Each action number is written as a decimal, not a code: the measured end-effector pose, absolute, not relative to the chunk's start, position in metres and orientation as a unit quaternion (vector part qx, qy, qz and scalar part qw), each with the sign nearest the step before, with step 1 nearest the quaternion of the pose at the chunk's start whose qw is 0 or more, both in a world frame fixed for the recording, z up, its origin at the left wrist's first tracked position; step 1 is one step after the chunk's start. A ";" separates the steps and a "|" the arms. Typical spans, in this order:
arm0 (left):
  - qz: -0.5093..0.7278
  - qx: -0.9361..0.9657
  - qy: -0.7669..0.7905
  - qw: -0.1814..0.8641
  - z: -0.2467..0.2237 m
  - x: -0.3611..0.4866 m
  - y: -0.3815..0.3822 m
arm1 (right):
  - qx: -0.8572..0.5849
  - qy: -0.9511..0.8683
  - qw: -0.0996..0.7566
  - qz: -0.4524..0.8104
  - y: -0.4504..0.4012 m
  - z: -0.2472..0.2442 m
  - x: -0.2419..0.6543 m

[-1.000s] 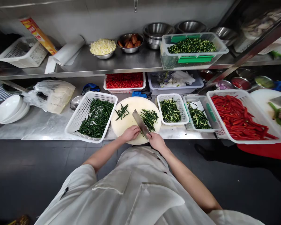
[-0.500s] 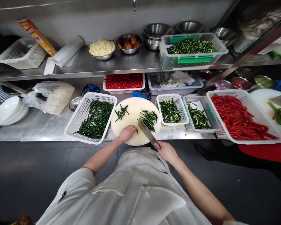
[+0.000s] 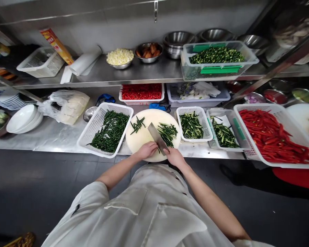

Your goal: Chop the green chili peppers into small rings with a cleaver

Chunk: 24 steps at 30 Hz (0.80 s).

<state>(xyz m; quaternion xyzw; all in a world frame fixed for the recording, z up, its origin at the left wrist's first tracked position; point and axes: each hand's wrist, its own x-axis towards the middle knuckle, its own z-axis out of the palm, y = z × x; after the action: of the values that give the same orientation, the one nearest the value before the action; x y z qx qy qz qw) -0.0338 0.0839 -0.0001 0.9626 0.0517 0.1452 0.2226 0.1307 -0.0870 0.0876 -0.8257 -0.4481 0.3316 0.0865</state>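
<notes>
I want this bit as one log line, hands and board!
left hand: beside cleaver | right hand: gripping cleaver | board: small green pile left, bigger green pile right

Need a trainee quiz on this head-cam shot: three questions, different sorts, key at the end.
1. Multiple choice. What does the person's right hand hold?
A) a spoon
B) a cleaver
C) a plastic bag

2. True or false. The round cutting board lies between a white basket of green vegetables and a smaller white basket of cut green strips.

3. Fill the blank. On the upper shelf, as pictured, the steel bowl of pale chopped pieces stands to the ____ of the steel bowl of browned pieces.

Key: 1. B; 2. True; 3. left.
</notes>
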 end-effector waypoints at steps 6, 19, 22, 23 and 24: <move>0.229 0.893 0.375 0.098 0.030 -0.048 0.156 | -0.787 -0.480 0.120 0.370 -0.134 0.086 0.132; 0.157 0.952 0.140 0.223 -0.002 -0.050 0.087 | -0.829 -0.455 0.047 0.321 -0.142 0.094 0.132; 0.156 0.953 0.062 0.252 -0.008 -0.042 0.056 | -0.824 -0.459 0.020 0.331 -0.140 0.107 0.129; 0.163 0.951 0.057 0.256 -0.009 -0.041 0.050 | -0.819 -0.466 0.015 0.333 -0.142 0.111 0.131; 0.170 0.949 0.057 0.259 -0.010 -0.040 0.047 | -0.814 -0.475 0.010 0.334 -0.144 0.114 0.133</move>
<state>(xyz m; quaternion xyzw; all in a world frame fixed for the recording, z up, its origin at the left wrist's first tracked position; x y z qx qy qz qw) -0.0404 0.0473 -0.0097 0.9491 0.0574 0.1697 0.2590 0.1332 -0.1443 0.1142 -0.8143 -0.4745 0.3342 0.0101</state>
